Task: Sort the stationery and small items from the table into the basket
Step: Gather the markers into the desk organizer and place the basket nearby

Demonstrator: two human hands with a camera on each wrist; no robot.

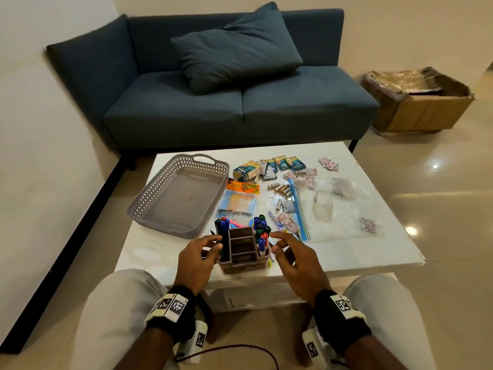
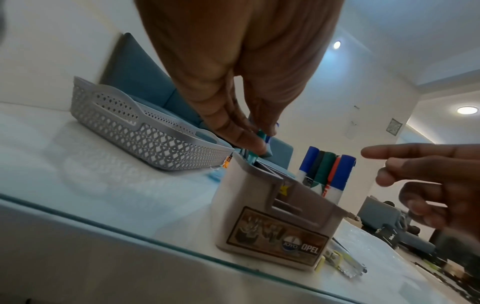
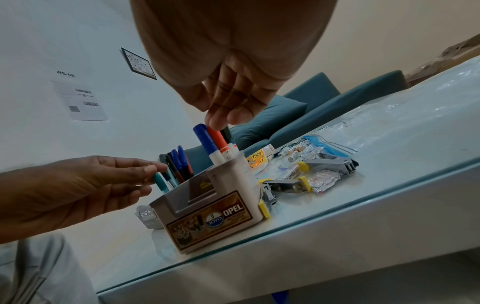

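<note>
Both hands hovered at the near edge of the glossy white table (image 1: 346, 236), either side of a beige plastic pen holder (image 1: 241, 252) with squared compartments and a brown printed label. At about nine o'clock of the holder, the left hand (image 1: 198, 256) had its fingertips (image 2: 249, 142) against a teal pen (image 3: 159, 182) standing in the holder's left slot, among slim dark and blue pens; whether it truly pinched the pen could not be told (the wrist views were blurred). At three o'clock, the right hand (image 1: 290, 253) hung loose with spread fingers, its fingertips (image 3: 221, 121) just above the caps of fat round-capped markers (image 3: 218, 144), blue, red and dark, gripping nothing.

At eleven o'clock from the holder sat the grey plastic basket (image 1: 149, 193), rectangular, with lattice-pierced walls and cut-out handles, nothing visible inside. Toward one o'clock lay a crinkled clear zip bag (image 1: 341, 209) with a blue seal strip, small cylindrical batteries (image 1: 281, 188), foil sachets, and little printed cardboard boxes (image 1: 246, 170). Just right of the holder, metal staplers (image 3: 330, 164) with yellow tabs lay on the tabletop. Behind stood a blue fabric sofa (image 1: 213, 110).
</note>
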